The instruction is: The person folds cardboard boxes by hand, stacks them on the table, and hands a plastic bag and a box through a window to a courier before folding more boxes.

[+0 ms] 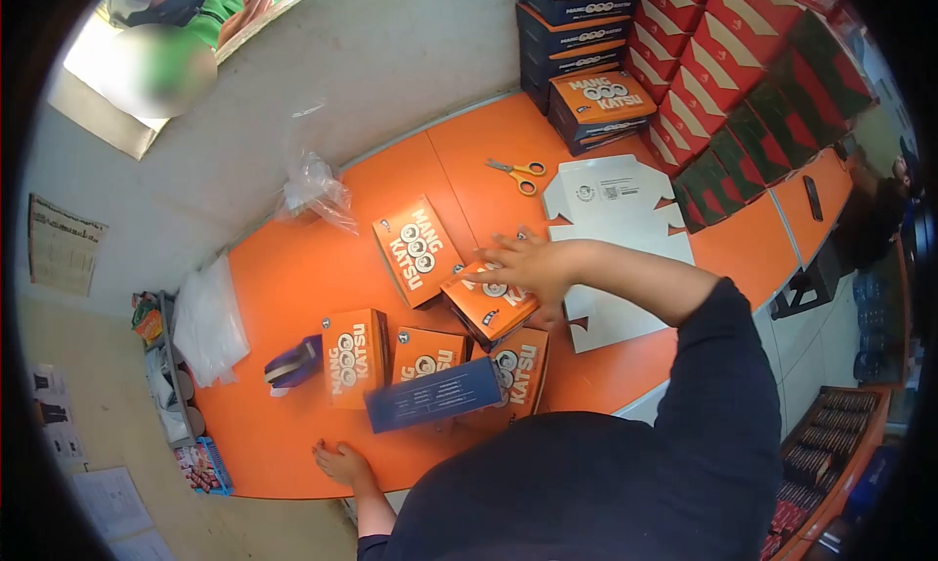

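My right hand (532, 268) lies across the lid of an orange box (493, 312) printed with "Katsu", its fingers spread over the top. Against that box's left side rests another orange box (415, 248). At the table's near edge my left hand (340, 463) is open, fingers apart, touching no box. Several more boxes sit between my hands: an orange box (354, 359) on the left, two more partly covered, and a dark blue box side (433, 395) turned toward me. A flat white carton sheet (611, 238) lies right of my right hand, partly hidden by my forearm.
Scissors (520, 173), a purple tape dispenser (293, 366), and clear plastic bags (318, 194) lie on the orange table (264, 453). Stacked dark blue boxes (575, 48) and red boxes (718, 58) stand at the back right. A person (220, 9) is at the window opening.
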`<state>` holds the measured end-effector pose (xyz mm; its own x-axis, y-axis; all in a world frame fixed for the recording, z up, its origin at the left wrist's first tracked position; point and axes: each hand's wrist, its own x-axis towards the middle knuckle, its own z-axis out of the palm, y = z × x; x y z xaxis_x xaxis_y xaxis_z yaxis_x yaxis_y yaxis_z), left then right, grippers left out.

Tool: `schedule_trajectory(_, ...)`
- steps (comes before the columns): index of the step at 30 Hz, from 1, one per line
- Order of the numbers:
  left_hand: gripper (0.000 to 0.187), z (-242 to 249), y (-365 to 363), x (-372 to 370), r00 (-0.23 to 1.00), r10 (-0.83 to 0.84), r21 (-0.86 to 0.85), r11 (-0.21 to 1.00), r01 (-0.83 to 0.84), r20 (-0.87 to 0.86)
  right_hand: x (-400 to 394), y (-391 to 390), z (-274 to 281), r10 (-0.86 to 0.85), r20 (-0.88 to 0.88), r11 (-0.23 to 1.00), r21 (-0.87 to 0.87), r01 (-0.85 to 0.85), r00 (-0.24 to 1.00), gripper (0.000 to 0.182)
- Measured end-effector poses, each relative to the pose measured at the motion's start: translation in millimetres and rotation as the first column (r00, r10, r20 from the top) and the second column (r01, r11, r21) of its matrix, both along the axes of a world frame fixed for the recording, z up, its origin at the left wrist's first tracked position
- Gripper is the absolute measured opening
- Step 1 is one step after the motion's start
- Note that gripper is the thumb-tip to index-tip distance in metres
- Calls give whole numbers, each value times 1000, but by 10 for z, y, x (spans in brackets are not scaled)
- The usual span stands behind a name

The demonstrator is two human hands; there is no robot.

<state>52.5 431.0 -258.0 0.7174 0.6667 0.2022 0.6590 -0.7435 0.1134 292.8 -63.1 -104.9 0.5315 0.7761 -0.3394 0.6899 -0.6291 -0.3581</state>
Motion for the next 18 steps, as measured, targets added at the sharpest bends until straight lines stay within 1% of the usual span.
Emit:
schedule_trajectory(1, 47, -32, 3, -1, 1000, -1, 5, 1000, 1, -1, 23, 74, -70, -5, -57, 1000, 10, 6, 998, 118)
schedule_trajectory(3, 47, 75, -79, 23, 1000, 15, -32, 999, -16, -16, 98, 151, -65, -30, -156, 999, 27, 35, 987, 118)
schedule_trajectory(4, 47, 100, -105, 42, 1000, 22, -48, 999, -23, -21, 79, 135, 2, -47, -139, 999, 13, 50, 989, 113)
schedule_trajectory(7, 45, -30, 4, 2, 1000, 23, -8, 1000, -23, -3, 218, -94, 512, -99, 142, 995, -20, 103, 985, 97)
schedule_trajectory(8, 45, 4, -30, 2, 1000, 27, -18, 999, -27, -10, 319, -246, 653, -275, 218, 961, 21, 277, 936, 95)
schedule_trajectory(10, 44, 104, -106, 40, 999, 33, -40, 999, -34, -15, 601, -714, 849, -458, 411, 870, 26, 492, 788, 88)
schedule_trajectory(11, 44, 83, -88, 50, 999, 33, -34, 999, -33, -11, 714, -1007, 922, -461, 529, 835, -14, 551, 712, 82)
schedule_trajectory(13, 44, -4, -30, 11, 999, 36, -26, 999, -36, 3, 1037, -1608, 571, -462, 620, 796, -26, 605, 634, 62)
schedule_trajectory(15, 45, -8, -61, 18, 999, 25, -13, 1000, -24, 47, 1201, -1955, 238, -558, 665, 721, 93, 686, 496, 59)
schedule_trajectory(16, 45, 7, -73, 12, 998, 23, -3, 1000, -23, 61, 1219, -2011, 244, -590, 659, 689, 109, 717, 467, 60)
schedule_trajectory(18, 45, -9, -24, 32, 996, -32, -14, 999, 34, 87, 1221, -2025, 203, -648, 631, 625, 122, 771, 425, 62)
